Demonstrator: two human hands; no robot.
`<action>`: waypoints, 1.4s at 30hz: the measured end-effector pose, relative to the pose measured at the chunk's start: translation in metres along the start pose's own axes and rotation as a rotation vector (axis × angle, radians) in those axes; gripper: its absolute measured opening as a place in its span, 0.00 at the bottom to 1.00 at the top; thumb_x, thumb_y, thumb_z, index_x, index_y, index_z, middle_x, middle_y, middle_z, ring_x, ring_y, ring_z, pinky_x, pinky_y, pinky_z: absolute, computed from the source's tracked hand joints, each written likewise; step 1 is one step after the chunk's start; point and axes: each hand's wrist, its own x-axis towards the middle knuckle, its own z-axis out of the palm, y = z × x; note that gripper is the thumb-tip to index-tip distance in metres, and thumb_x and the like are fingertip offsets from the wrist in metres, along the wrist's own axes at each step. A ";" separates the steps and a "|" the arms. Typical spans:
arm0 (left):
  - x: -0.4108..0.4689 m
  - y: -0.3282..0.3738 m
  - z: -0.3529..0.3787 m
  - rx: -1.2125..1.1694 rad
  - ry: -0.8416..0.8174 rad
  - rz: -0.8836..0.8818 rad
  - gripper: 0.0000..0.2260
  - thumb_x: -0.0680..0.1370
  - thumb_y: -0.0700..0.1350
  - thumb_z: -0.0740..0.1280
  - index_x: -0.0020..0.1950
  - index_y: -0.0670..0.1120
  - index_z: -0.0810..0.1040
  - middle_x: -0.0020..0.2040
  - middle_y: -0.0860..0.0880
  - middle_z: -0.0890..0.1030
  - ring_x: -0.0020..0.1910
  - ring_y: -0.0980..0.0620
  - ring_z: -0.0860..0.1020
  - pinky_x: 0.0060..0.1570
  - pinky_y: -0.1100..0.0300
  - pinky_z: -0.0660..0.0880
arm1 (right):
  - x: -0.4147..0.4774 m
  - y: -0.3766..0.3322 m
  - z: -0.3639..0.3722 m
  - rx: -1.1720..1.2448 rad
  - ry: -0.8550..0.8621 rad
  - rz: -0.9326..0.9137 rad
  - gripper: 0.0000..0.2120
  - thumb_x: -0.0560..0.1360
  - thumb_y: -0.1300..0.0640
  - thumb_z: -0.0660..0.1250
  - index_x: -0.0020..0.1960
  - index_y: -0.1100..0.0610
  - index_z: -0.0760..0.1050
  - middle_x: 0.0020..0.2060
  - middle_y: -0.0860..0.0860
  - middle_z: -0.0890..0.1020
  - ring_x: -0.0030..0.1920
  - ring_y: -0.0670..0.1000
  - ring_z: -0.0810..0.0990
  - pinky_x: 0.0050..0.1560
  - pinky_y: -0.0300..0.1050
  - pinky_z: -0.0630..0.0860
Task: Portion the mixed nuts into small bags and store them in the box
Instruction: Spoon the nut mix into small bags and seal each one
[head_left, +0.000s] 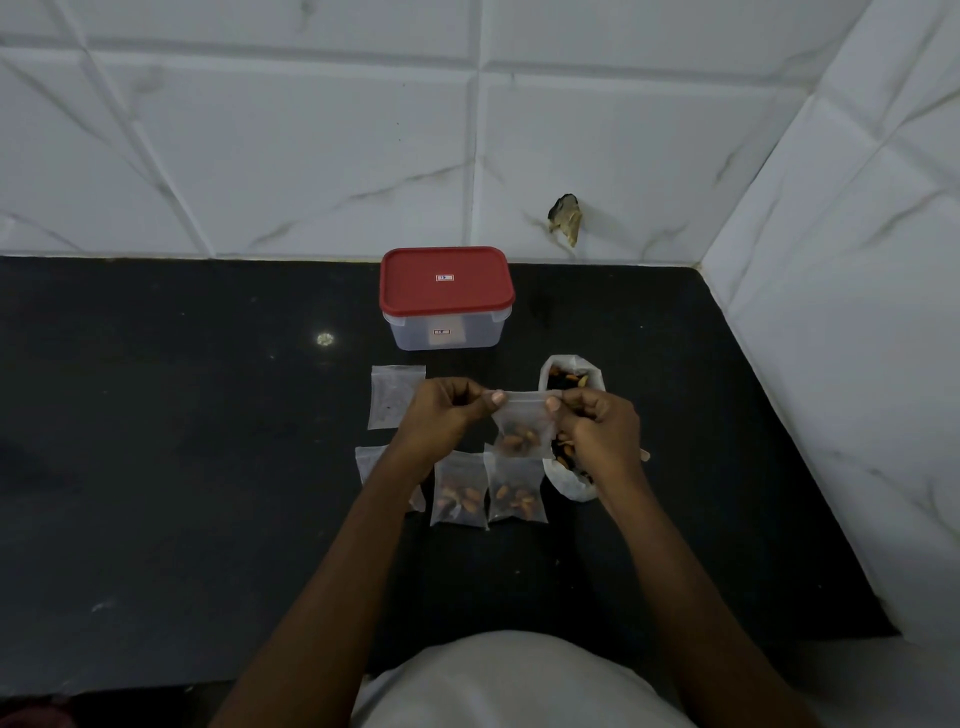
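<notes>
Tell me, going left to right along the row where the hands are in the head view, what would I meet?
flat small bag → left hand → held bag of nuts → right hand

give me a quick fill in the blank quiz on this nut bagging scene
1. The box at the back of the counter has a ____ lid.
2. The left hand and right hand pinch the top of a small bag that holds ____.
3. The big open bag of mixed nuts sits on the small bag's ____ side.
Missing words: red; nuts; right.
</notes>
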 end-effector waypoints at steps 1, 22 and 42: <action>0.000 0.000 0.000 0.016 -0.001 -0.002 0.09 0.77 0.48 0.69 0.47 0.42 0.82 0.46 0.44 0.84 0.48 0.47 0.81 0.49 0.54 0.77 | 0.000 0.000 0.000 0.005 0.003 0.005 0.03 0.75 0.57 0.72 0.43 0.52 0.84 0.36 0.52 0.85 0.40 0.56 0.85 0.44 0.61 0.81; -0.009 -0.006 0.005 -0.074 -0.103 -0.002 0.06 0.71 0.43 0.75 0.43 0.41 0.81 0.45 0.43 0.84 0.49 0.45 0.83 0.51 0.54 0.79 | -0.006 -0.003 -0.005 -0.089 -0.046 -0.121 0.06 0.73 0.58 0.75 0.39 0.50 0.81 0.33 0.44 0.84 0.36 0.42 0.82 0.38 0.39 0.78; -0.008 -0.036 -0.023 -0.076 0.086 -0.193 0.08 0.77 0.45 0.69 0.53 0.42 0.81 0.47 0.45 0.83 0.41 0.53 0.82 0.44 0.60 0.81 | 0.008 0.027 0.043 -0.264 -0.128 -0.020 0.05 0.78 0.54 0.67 0.45 0.53 0.80 0.40 0.48 0.82 0.45 0.49 0.80 0.51 0.52 0.78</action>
